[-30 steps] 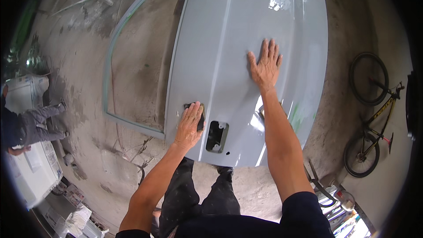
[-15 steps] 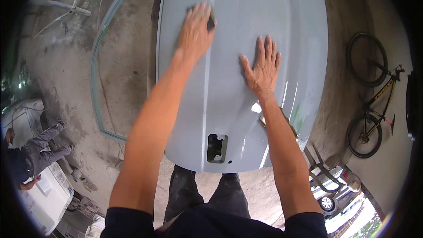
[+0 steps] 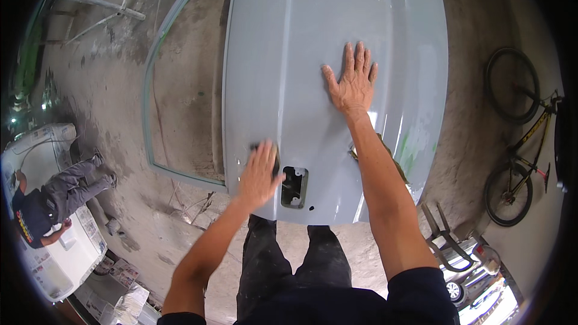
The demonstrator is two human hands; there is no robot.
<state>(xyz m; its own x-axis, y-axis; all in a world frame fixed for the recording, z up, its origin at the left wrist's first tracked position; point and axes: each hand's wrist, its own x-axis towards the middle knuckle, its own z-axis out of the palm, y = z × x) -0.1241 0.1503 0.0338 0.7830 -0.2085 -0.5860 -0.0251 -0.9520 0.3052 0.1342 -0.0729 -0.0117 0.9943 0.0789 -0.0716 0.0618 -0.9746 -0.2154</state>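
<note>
Grey car door (image 3: 325, 144) lying flat, filling the middle of the view from 12 o'clock down to 6, with two bare hands on it. Its window frame (image 3: 149, 114) reaches out toward 9 to 10 o'clock, over a stained floor.

The left hand (image 3: 260, 174), between 7 and 8 o'clock, lies over a dark block (image 3: 276, 160) on the door's surface. Its fingers are long and close together, the thumb stretched out to the side; it is blurred, so I cannot tell whether the fingers close around the block. The right hand (image 3: 354, 87), between 1 and 2 o'clock, rests flat on the door, fingers spread wide, holding nothing.

At 6 o'clock, just beside the left hand, is a rectangular cutout (image 3: 294, 187) with a small hole (image 3: 311, 208) near its lower corner. Under the right forearm, toward 4 o'clock, an olive-edged shape (image 3: 402, 173) is mostly hidden.

At 3 o'clock a bicycle (image 3: 531, 131) bears yellow lettering along its dark frame. Between 8 and 9 o'clock, a co-worker (image 3: 45, 207) in a dark shirt with bright lettering leans over a white panel (image 3: 84, 253). Printed sheets (image 3: 123, 271) lie near it, their text too small to read.
</note>
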